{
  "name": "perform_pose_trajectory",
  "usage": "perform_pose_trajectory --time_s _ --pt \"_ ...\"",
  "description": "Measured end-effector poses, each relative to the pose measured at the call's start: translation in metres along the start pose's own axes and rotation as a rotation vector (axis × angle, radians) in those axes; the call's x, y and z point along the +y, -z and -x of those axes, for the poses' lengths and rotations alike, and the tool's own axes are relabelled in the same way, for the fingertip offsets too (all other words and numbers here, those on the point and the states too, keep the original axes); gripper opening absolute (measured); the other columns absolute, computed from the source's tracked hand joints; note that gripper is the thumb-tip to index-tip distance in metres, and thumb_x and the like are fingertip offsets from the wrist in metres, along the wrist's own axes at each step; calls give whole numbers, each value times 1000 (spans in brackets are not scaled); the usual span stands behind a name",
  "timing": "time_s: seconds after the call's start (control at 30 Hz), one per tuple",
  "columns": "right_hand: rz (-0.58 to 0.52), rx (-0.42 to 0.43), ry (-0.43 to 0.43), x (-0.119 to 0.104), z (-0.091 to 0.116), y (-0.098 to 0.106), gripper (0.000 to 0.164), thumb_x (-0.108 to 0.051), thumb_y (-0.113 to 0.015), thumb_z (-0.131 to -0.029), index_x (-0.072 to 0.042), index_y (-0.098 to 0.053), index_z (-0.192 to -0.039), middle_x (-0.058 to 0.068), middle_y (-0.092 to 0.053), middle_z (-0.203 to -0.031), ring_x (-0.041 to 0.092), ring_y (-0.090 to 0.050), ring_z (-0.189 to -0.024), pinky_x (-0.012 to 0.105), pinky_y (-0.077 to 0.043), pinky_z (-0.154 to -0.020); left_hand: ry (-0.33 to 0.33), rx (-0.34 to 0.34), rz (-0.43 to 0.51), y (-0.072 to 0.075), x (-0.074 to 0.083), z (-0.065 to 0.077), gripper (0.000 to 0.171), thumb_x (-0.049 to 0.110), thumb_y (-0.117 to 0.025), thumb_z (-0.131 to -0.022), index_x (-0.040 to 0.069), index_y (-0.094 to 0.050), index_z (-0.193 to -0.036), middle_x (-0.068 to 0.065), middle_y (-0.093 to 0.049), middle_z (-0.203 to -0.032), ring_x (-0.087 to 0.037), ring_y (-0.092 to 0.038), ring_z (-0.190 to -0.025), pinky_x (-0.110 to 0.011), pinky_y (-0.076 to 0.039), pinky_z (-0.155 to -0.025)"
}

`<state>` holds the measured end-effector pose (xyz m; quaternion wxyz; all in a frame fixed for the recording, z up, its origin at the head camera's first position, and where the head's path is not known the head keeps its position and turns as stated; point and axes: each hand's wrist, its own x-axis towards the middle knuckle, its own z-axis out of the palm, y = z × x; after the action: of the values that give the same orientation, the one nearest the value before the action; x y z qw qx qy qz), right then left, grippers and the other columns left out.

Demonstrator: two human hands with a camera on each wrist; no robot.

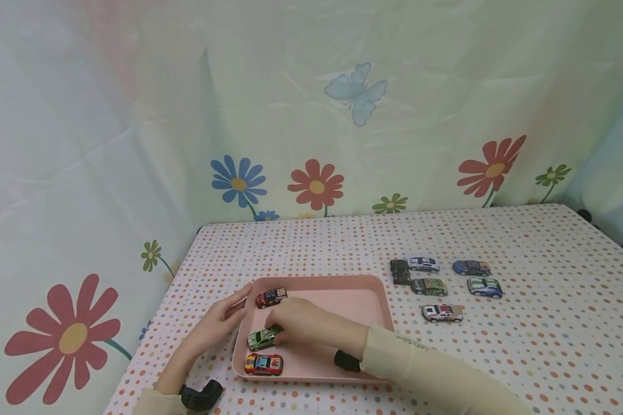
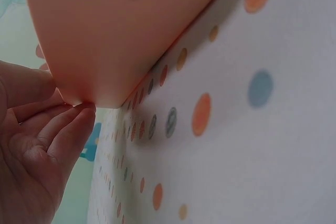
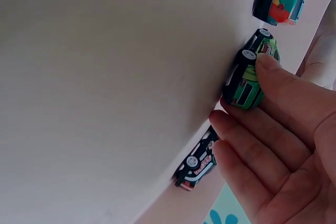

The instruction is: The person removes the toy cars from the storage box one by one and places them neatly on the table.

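Observation:
A pink tray (image 1: 322, 372) lies on the table, and my left hand (image 1: 214, 325) grips its left edge near the far corner. In the left wrist view, the thumb and fingers (image 2: 63, 129) of that hand meet at the tray's rim. Inside the tray, my right hand (image 1: 298, 323) pinches a green toy car (image 1: 262, 339) between thumb and fingers. The right wrist view has this green car tilted, its wheels showing. Nearer the front lies a red and yellow toy car (image 1: 263, 364). A dark red and black toy car (image 1: 271, 297) sits by the far left corner.
Right of the tray, several more toy cars stand on the dotted table (image 1: 311, 248): a white and red one (image 1: 442, 313), a green and blue one (image 1: 485, 287), a blue one (image 1: 471, 267), a black one (image 1: 400, 271) and others. A flowered curtain (image 1: 420, 115) hangs behind.

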<state>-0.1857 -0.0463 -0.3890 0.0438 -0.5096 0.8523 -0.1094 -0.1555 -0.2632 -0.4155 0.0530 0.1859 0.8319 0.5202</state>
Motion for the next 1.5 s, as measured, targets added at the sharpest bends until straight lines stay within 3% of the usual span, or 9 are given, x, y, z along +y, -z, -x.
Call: perform_pose_trajectory --time_s 0.5,0.83,1.0,1.23,1.5 --pt "-51 36 -20 2 -2 4 20 -22 -78 -77 -16 -75 -95 -15 -66 -85 -2 -53 -75 12 -45 -70 -2 8 17 0 -2 -1 49 -3 -45 -97 -4 -29 -143 -21 -24 -148 -35 -28 -132 -31 -33 -103" --pt "-295 110 -30 21 14 39 24 -12 -76 -79 -10 -73 -103 -7 -69 -92 1 -61 -83 11 -49 -70 -30 -4 15 0 -2 -2 50 -5 -45 -96 -6 -28 -143 -23 -23 -148 -38 -30 -130 -28 -36 -101" --pt "-424 171 -33 39 31 55 27 -10 -74 -81 -7 -72 -107 -2 -69 -93 2 -63 -80 16 -52 -69 -20 -1 16 0 -4 -1 51 -6 -46 -95 -7 -28 -143 -24 -22 -148 -39 -32 -129 -26 -37 -100" --pt "-403 253 -86 67 66 79 31 -10 -74 -80 -3 -70 -110 5 -69 -100 8 -65 -84 20 -54 -71 33 16 9 0 -3 1 51 -5 -46 -95 -4 -29 -143 -20 -23 -149 -38 -34 -128 -26 -38 -99" --pt "-426 297 -287 102 126 101 34 -14 -73 -82 -2 -67 -114 10 -67 -106 20 -65 -93 33 -56 -77 12 8 -2 0 -1 1 50 -2 -47 -96 -5 -29 -143 -23 -23 -148 -39 -34 -128 -28 -38 -100"
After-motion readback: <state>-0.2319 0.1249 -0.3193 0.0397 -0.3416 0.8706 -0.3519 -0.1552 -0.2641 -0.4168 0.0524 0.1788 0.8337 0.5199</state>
